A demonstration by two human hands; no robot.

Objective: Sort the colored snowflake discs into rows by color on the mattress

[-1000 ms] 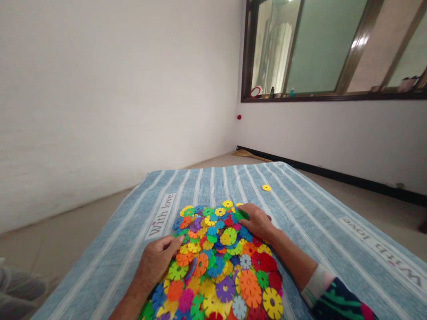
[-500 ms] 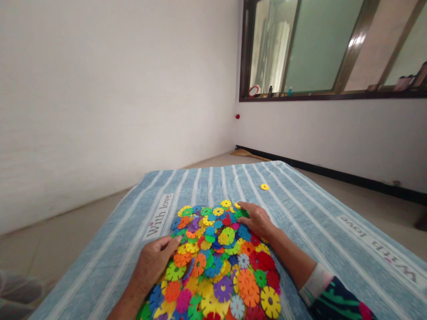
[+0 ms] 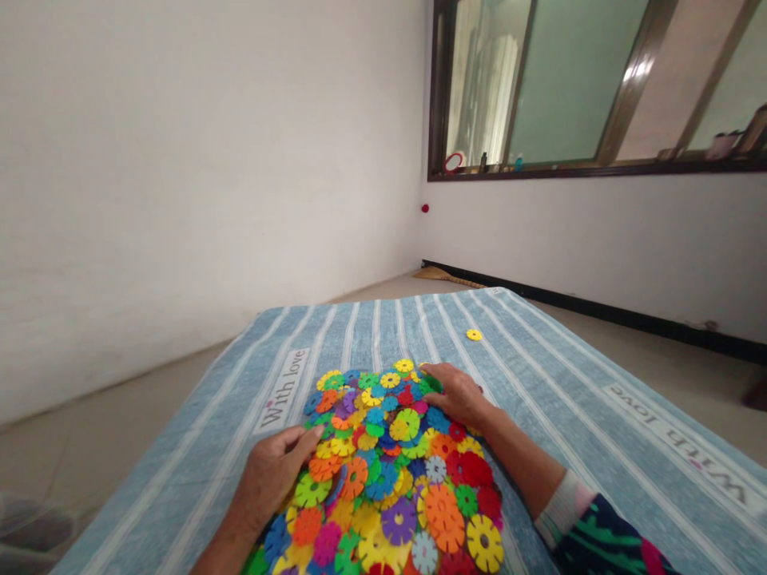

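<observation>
A heap of several flat, notched plastic discs (image 3: 383,471) in many colours lies on a blue striped cloth (image 3: 539,399). My left hand (image 3: 272,471) rests on the heap's left edge, fingers curved and together against the discs. My right hand (image 3: 459,393) lies on the heap's far right edge, fingers laid over the discs. Neither hand visibly lifts a disc. One yellow disc (image 3: 474,335) lies alone on the cloth, beyond my right hand.
The cloth carries "With love" lettering (image 3: 286,389) on the left and again at the right. White walls meet in a corner ahead. A dark-framed window (image 3: 575,88) with small items on its sill is at the upper right. Bare floor (image 3: 120,415) surrounds the cloth.
Both hands stay on the heap's edges; the view has shifted slightly, and the hands have barely moved.
</observation>
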